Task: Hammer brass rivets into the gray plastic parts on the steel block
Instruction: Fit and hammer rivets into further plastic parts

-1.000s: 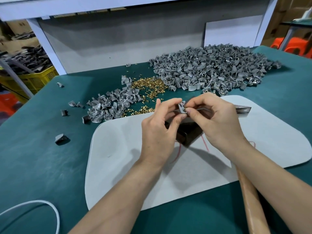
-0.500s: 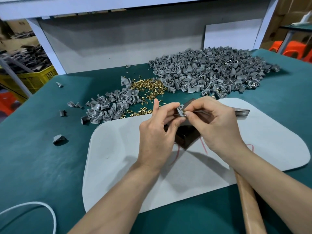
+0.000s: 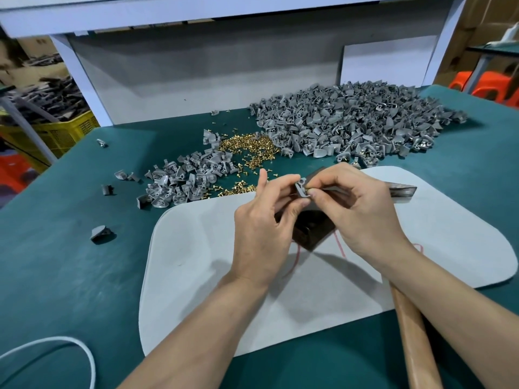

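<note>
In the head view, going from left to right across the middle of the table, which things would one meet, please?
A lone gray part → small pile of gray parts → left hand → held gray part, pinched by both hands → right hand → hammer head.

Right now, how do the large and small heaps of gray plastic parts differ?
The large heap of gray plastic parts is bigger than the small heap of gray plastic parts. The large heap lies right of the pile of brass rivets, the small heap left. Both sit on the green tabletop.
</note>
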`<state>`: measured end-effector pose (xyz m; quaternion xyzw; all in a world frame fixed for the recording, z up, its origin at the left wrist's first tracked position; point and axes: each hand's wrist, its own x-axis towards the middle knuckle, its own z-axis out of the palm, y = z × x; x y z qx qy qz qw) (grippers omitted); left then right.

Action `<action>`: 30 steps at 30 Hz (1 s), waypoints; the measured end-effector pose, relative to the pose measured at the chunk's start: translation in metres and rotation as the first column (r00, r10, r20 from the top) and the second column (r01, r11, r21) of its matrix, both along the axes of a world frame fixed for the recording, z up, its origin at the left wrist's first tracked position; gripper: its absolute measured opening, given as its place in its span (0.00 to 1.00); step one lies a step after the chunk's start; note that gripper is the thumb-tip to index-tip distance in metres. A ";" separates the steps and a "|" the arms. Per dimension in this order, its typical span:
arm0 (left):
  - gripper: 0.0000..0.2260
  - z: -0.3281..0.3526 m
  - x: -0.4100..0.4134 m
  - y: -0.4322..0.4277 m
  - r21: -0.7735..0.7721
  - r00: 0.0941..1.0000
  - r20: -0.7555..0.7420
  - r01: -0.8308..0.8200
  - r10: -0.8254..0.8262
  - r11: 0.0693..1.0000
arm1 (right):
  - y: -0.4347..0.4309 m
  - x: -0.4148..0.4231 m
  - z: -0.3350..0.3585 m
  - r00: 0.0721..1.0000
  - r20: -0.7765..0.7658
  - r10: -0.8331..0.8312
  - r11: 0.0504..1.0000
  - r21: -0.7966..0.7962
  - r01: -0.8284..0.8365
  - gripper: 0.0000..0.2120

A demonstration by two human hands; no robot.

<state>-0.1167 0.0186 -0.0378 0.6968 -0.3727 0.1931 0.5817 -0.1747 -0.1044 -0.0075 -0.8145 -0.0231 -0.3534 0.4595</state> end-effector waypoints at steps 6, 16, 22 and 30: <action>0.13 0.004 -0.004 0.000 -0.011 1.000 0.006 -0.017 0.017 1.000 | -0.009 -0.001 0.006 0.994 -0.072 0.084 0.991 0.109 -0.076 0.11; 0.14 0.010 -0.010 0.001 0.062 0.984 0.170 -0.073 0.061 0.995 | -0.015 -0.002 0.010 0.910 -0.133 0.393 0.763 0.600 -0.242 0.07; 0.13 0.008 -0.006 0.004 0.022 0.984 0.151 -0.101 0.096 0.995 | -0.001 -0.003 0.006 0.924 -0.062 0.378 0.809 0.507 -0.297 0.09; 0.12 0.009 -0.007 0.001 -0.036 0.993 0.086 -0.083 0.086 0.996 | -0.001 -0.004 0.008 0.976 0.022 0.218 0.900 0.382 -0.210 0.12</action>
